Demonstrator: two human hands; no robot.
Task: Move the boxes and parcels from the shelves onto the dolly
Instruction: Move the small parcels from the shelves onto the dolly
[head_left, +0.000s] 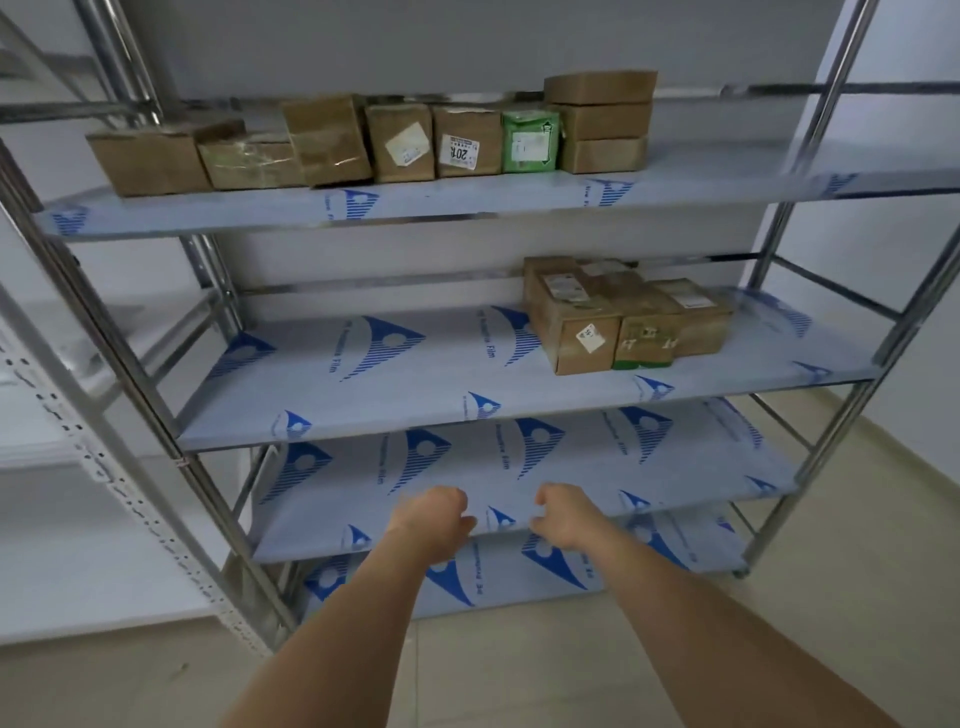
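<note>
One label (458, 150) at upper centre reads "20". Nine boxes (400, 143) line the upper shelf (467, 205). Left hand (431, 522) and right hand (563, 517) curl loosely, holding nothing.

My forearms are bare up to the frame's lower edge, with no sleeve showing. My left hand (434, 519) and right hand (563, 517) are bare too. I see no glove, watch or ring.

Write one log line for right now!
left hand: empty | right hand: empty | cardboard boxes: on shelves | dolly: unseen
</note>
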